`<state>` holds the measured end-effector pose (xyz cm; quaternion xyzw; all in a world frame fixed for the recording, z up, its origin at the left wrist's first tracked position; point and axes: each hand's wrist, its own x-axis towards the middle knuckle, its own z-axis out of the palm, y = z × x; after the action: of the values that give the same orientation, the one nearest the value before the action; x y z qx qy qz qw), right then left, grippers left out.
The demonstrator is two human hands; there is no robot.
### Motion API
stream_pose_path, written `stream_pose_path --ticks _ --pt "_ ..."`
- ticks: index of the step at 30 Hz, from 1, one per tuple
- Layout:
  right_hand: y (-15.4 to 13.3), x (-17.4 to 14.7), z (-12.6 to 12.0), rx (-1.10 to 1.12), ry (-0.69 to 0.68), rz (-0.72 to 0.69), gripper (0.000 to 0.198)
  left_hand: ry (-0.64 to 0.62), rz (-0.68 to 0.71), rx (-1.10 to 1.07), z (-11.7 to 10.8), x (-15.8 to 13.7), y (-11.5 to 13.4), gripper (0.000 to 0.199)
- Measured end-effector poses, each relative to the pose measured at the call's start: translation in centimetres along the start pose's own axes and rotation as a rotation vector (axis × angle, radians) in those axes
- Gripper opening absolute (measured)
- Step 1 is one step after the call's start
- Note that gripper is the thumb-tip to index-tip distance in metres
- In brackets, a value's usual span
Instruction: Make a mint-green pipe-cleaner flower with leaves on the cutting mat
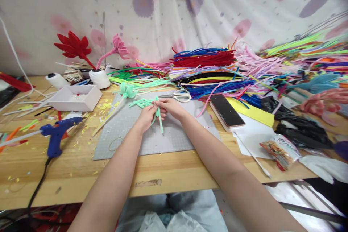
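Observation:
My left hand (147, 116) and my right hand (169, 107) meet above the grey cutting mat (125, 138). Both are closed on a mint-green pipe cleaner (162, 126), one end of which hangs down between them. More mint-green pipe cleaner pieces (140, 103) lie just beyond my left fingers on the mat. Scissors (181, 96) with white handles rest behind my right hand. To the left, a mint-green pipe-cleaner flower (127, 90) lies with its pale stem pointing toward me. My fingers partly hide the held piece.
A blue glue gun (56, 136) lies at the left, near a white box (77, 98). Red and pink flowers stand in a white spool (100, 79). Bundled pipe cleaners (206, 58) line the back. At the right are a phone (227, 110), a snack packet (281, 151) and black plastic (304, 130).

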<state>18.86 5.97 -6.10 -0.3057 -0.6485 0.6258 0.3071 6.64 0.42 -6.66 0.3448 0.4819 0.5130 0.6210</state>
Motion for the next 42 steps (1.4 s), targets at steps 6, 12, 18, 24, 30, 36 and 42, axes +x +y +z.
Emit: stream_pose_path --ticks 6,12,18,24,30,36,42 --pt "0.5 0.5 0.3 -0.020 0.255 -0.040 0.026 0.002 0.051 0.033 0.5 0.1 -0.7 0.015" --pt "1.1 1.2 0.2 -0.248 0.392 -0.172 0.023 0.126 0.155 0.140 0.7 0.9 -1.8 0.012" --pt "1.0 0.9 0.1 -0.071 0.330 -0.134 0.029 0.072 0.017 -0.043 0.8 -0.1 -0.4 0.012" --pt "0.7 0.8 0.3 -0.010 0.362 -0.152 0.030 0.053 -0.103 -0.098 0.5 -0.4 0.0 0.008" --pt "0.7 0.6 0.0 0.082 0.304 -0.146 0.030 0.146 0.059 0.053 0.9 -0.1 -0.5 0.016" --pt "1.1 0.3 -0.7 0.139 -0.069 0.010 0.029 0.111 0.071 -0.085 0.4 -0.3 -0.1 0.012" --pt "1.3 0.4 -0.8 0.058 0.089 -0.082 0.024 -0.022 0.015 -0.111 0.2 -0.6 0.3 0.009"
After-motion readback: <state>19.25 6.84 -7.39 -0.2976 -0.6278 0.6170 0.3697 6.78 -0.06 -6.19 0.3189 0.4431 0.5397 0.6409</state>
